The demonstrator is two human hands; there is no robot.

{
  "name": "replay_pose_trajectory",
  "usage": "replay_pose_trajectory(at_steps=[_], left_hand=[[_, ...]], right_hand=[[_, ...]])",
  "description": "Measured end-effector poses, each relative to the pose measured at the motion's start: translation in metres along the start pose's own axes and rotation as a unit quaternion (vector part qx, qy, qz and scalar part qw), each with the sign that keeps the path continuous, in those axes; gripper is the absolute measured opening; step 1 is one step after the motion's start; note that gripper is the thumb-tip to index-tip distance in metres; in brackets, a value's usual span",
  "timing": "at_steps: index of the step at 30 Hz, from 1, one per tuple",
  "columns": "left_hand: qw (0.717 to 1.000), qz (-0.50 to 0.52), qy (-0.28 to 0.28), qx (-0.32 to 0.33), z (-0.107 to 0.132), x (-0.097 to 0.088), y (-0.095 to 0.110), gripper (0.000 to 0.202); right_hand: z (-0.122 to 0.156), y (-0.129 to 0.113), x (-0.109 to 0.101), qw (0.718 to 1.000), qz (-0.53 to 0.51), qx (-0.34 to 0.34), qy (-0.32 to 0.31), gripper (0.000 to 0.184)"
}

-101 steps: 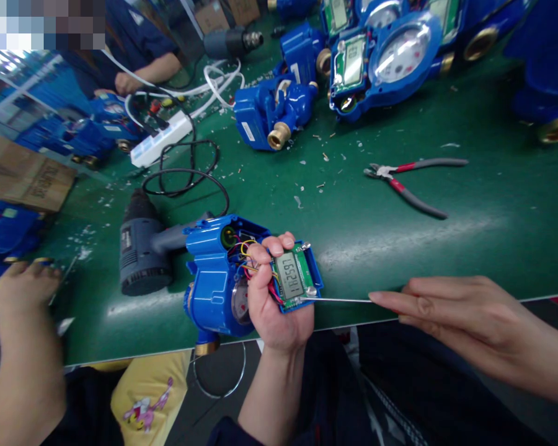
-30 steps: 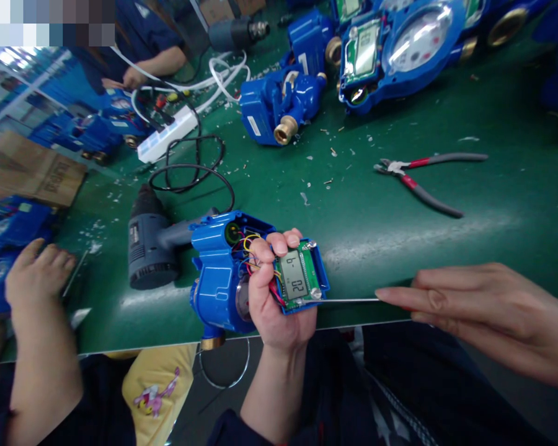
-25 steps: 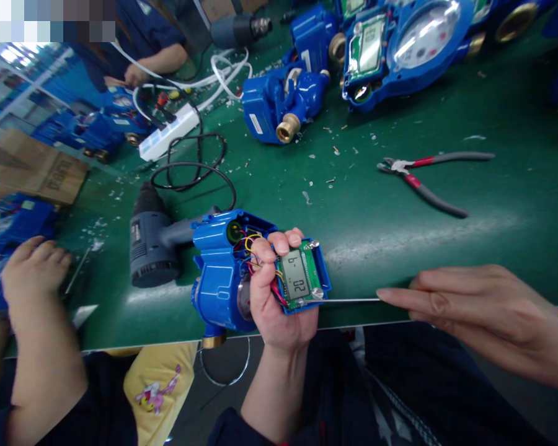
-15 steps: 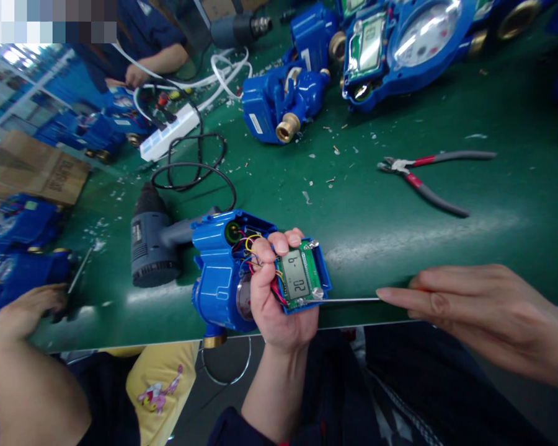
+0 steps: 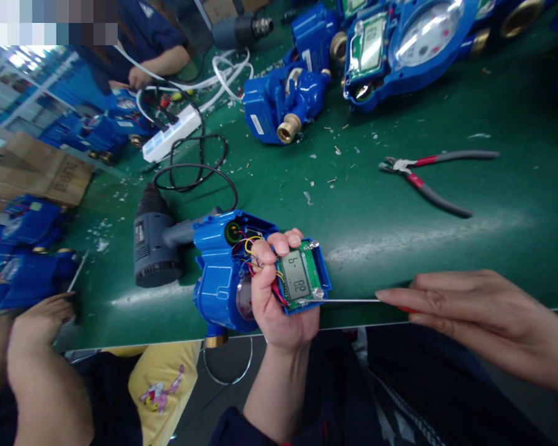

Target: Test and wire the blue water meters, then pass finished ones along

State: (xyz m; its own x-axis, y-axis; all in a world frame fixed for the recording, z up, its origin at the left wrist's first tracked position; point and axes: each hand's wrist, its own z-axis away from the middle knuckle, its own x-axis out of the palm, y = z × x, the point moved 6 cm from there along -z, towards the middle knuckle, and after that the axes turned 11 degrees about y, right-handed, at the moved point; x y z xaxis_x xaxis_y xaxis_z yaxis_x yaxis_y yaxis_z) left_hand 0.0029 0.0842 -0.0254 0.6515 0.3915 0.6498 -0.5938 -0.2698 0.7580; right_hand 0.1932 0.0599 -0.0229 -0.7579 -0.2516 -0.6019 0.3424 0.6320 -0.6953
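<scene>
Left hand (image 5: 276, 291) has its fingers (image 5: 283, 243) wrapped tight round an opened blue water meter (image 5: 216, 279), held dead centre of the view over the front edge of the green table (image 5: 390, 266), long axis running about 12 to 6, brass port (image 5: 215, 341) at 6. Right hand (image 5: 465, 310) comes in from 3 o'clock, pinching a thin screwdriver (image 5: 344, 301), shaft level, tip pointing 9 o'clock and meeting the lower edge of the meter's circuit board (image 5: 302, 275) by a screw (image 5: 317, 292). Right hand's the nearer one to that screw. Grey heat gun (image 5: 155, 254) sits at 9 o'clock, and a co-worker's hand (image 5: 39, 325) is at 7.
</scene>
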Motion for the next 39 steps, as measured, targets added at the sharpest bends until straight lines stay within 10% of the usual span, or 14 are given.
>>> replay_pose_trajectory(at_steps=[39], left_hand=[[1.0, -0.002, 0.015, -0.008, -0.001, -0.001, -0.002, 0.007]], right_hand=[[0.014, 0.01, 0.007, 0.992, 0.097, -0.084, 0.017, 0.048]])
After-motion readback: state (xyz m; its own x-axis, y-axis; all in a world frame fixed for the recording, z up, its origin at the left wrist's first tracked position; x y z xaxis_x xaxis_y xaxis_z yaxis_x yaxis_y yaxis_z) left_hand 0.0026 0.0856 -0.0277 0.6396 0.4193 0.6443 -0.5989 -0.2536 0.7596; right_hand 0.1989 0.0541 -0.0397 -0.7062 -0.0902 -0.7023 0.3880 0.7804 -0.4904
